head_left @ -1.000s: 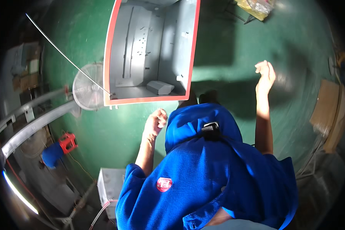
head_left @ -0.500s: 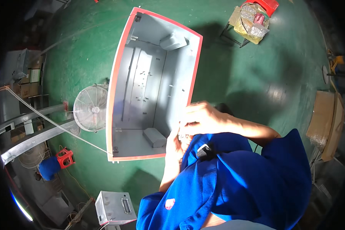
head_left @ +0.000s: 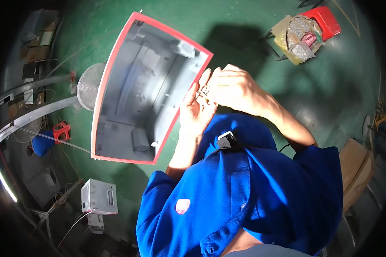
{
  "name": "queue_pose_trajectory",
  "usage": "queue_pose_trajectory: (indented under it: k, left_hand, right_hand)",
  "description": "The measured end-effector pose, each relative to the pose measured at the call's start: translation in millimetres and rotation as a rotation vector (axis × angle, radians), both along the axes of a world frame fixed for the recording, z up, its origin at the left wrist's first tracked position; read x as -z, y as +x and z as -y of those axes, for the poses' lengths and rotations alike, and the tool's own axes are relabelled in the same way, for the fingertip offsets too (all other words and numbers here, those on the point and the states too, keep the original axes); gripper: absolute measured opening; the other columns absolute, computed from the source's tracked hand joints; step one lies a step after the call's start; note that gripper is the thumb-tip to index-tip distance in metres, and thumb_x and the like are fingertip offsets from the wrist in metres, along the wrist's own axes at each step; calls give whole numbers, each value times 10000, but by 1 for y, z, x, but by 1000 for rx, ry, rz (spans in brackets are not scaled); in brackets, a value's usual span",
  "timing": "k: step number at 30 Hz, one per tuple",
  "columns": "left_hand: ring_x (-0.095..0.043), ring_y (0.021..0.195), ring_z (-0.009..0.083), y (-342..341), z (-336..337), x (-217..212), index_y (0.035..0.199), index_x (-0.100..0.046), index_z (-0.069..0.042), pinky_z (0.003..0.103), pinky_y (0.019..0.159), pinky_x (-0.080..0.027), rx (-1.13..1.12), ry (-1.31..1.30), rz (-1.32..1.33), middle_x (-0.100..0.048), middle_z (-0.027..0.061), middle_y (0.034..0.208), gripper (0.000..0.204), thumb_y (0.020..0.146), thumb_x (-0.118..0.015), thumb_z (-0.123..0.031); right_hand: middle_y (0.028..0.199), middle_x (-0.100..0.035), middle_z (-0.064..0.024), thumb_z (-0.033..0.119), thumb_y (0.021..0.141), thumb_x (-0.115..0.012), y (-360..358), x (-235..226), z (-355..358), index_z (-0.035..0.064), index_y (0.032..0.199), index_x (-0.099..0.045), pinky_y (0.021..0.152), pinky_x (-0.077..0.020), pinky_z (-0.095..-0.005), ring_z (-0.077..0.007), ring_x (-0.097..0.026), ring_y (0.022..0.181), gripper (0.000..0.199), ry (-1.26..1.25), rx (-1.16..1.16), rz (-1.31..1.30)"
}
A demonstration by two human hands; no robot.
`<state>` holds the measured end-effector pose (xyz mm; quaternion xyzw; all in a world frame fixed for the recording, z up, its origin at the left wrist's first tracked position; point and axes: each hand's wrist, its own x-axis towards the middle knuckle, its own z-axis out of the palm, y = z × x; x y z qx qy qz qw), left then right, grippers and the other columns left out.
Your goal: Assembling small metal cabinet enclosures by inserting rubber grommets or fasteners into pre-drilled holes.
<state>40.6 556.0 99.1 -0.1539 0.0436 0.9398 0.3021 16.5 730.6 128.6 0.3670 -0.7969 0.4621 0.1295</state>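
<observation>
The left hand (head_left: 194,115) is lying palm up and open, cradling small, pale pieces (head_left: 203,95). The right hand (head_left: 235,88) is curling its fingers at the pieces' right side; whether it is gripping one cannot be told. Both hands are working beside the right edge of a grey, red-rimmed, box-shaped cabinet (head_left: 158,81).

So the cabinet (head_left: 154,88) is ahead and left, with blocks (head_left: 139,139) inside at both ends and a fan (head_left: 88,88) off its left side. Small parts (head_left: 203,93) sit in the left hand (head_left: 195,113), right by the cabinet's right edge, fingers (head_left: 221,82) of the right hand (head_left: 236,91) next to them. Plastic bags (head_left: 299,30) farther ahead on the right, stool (head_left: 327,23) just behind them. Metal box (head_left: 96,197) to the person's left, cardboard (head_left: 355,171) to the right.
</observation>
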Motion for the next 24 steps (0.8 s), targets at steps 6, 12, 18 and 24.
queue_pose_trajectory:
  k: [6, 12, 18, 24]
  left_hand:
    - [-488, 1195, 302, -15, -73, -16, 1381, -335, 17, 423, 1016, -396, -96, 124, -21, -450, 203, 1344, 477, 992, -344, -259]
    - [-498, 1187, 287, -30, -80, -10, 1372, -357, 13, 405, 1032, -377, -139, 93, -2, -478, 187, 1325, 497, 985, -363, -298]
    - [-391, 1296, 274, -57, -68, 0, 1369, -351, 27, 379, 1078, -329, -180, -207, -121, -397, 183, 1400, 495, 972, -363, -268]
    - [-384, 1294, 322, -83, -42, 16, 1327, -405, 23, 410, 1074, -344, -201, -261, -213, -446, 203, 1342, 451, 964, -362, -242]
  right_hand:
    - [890, -662, -63, 133, 734, -671, -30, -4, -67, 53, 841, -678, 737, -457, -330, -209, -626, 799, 135, -69, -1, 130]
    - [816, -604, -42, 123, 692, -658, -60, -25, -64, 74, 782, -659, 733, -452, -328, -200, -587, 837, 102, 2, -239, 7]
    - [791, -526, -101, 122, 701, -585, -87, -1, -27, 9, 741, -535, 754, -463, -366, -253, -535, 802, 130, 215, -329, -69]
    - [831, -535, -112, 144, 753, -559, -107, 13, 14, 17, 784, -554, 779, -441, -366, -250, -534, 860, 131, 205, -360, 130]
